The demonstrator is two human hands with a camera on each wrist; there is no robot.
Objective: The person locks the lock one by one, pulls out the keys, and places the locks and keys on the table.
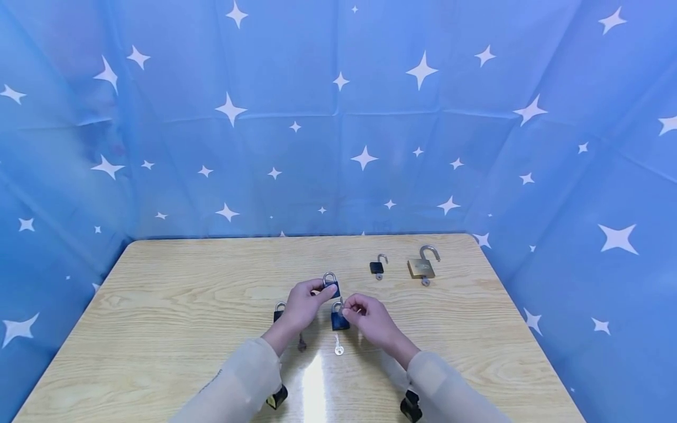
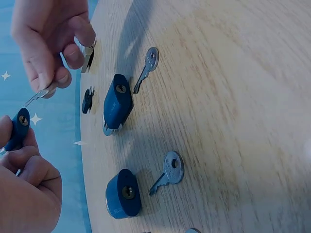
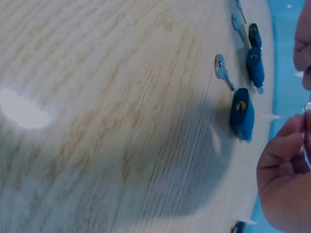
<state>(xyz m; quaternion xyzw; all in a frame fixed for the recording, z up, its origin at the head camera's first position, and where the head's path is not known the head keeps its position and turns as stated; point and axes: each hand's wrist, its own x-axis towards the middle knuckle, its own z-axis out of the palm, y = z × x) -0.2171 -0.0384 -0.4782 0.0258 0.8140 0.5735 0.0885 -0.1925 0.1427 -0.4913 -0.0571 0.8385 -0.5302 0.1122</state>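
Note:
My left hand holds a small dark blue padlock above the table, its shackle up and its keyhole toward me. Between thumb and fingertips my right hand pinches a silver key. In the left wrist view the key's tip is close to the held padlock; whether it touches I cannot tell. Below the hands a blue padlock stands on the table with a loose key before it. Partly behind the left forearm is another padlock, with its key nearby.
Toward the back right of the wooden table lie a small black padlock and a larger brass padlock. Both have raised, swung shackles and a key at the bottom. A starry blue curtain hangs behind the table's far edge.

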